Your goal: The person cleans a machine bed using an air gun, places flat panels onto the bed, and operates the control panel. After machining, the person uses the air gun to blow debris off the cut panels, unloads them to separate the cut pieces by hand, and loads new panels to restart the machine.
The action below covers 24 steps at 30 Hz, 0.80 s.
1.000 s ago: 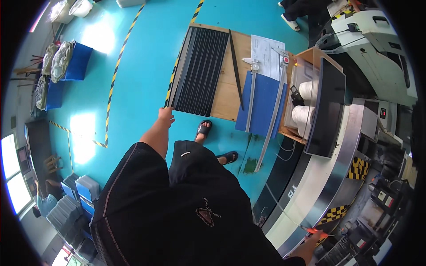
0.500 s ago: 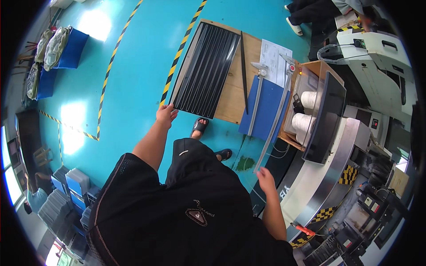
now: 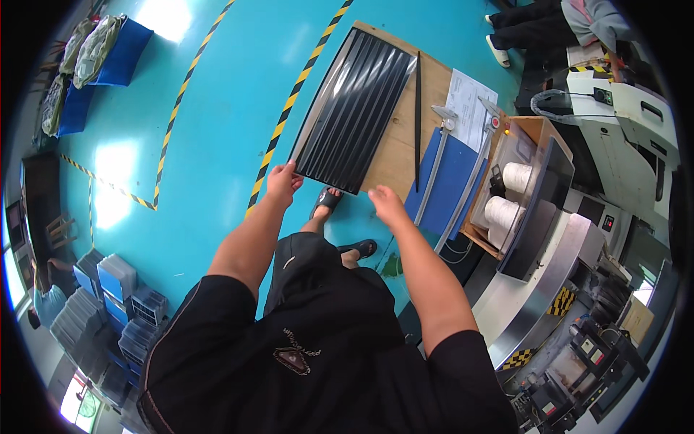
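A black ribbed panel (image 3: 354, 108), perhaps several long strips side by side, lies lengthwise on a wooden board (image 3: 394, 148). My left hand (image 3: 283, 185) is closed on the panel's near left corner, thumb and fingers together. Close to its near right corner is my right hand (image 3: 388, 205), fingers partly bent and holding nothing I can see; contact with the edge cannot be made out. A thin black strip (image 3: 418, 123) lies right of the panel. Beyond it, two long metal calipers (image 3: 431, 170) rest on a blue sheet (image 3: 425, 201).
A printed paper (image 3: 466, 108) lies by the calipers' jaws. Right of them stand a wooden box (image 3: 473, 235) with white spools (image 3: 504, 212), a dark screen (image 3: 538, 210) and machinery. Blue bins (image 3: 124, 54) and stacked trays (image 3: 79, 333) are at left. Another person's legs (image 3: 528, 29) show at top right.
My right hand has moved up and left, from beside a caliper's near end to the panel's near right corner. My left hand stays at the left corner. The shine on the panel has shifted.
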Motion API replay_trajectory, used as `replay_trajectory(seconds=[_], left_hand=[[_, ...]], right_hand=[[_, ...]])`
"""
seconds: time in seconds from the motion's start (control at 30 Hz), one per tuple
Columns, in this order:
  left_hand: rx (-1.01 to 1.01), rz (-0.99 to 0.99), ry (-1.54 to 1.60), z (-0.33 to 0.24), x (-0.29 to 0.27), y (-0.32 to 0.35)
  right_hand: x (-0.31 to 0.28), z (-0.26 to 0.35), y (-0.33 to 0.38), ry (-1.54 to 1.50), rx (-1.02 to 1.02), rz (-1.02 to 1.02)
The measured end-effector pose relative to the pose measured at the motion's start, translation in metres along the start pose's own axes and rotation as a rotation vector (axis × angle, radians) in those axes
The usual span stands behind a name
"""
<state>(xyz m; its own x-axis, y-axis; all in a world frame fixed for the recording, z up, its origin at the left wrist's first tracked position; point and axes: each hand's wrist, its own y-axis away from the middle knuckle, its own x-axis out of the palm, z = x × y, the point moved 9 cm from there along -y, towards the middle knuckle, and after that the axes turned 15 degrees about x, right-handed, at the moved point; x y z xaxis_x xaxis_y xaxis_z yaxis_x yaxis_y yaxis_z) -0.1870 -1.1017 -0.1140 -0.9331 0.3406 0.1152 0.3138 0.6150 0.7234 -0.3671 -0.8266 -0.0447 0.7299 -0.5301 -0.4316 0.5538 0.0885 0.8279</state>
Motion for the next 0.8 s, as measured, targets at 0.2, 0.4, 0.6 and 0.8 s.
replay_trajectory(seconds=[0.2,0.4,0.6,0.8], left_hand=[[0.002,0.210,0.132,-0.034,0.018,0.044],[-0.099,0.181,0.136,-0.039,0.028,0.068],[-0.173,0.193,0.046,-0.039,0.028,0.083],[-0.272,0.204,0.184,-0.054,0.026,0.110]], right_hand=[[-0.005,0.011,-0.019,-0.265,0.152,-0.026],[-0.041,0.048,0.013,0.266,0.001,-0.309],[-0.050,0.043,0.029,-0.292,0.161,-0.108],[-0.067,0.107,0.069,-0.676,-0.148,0.294]])
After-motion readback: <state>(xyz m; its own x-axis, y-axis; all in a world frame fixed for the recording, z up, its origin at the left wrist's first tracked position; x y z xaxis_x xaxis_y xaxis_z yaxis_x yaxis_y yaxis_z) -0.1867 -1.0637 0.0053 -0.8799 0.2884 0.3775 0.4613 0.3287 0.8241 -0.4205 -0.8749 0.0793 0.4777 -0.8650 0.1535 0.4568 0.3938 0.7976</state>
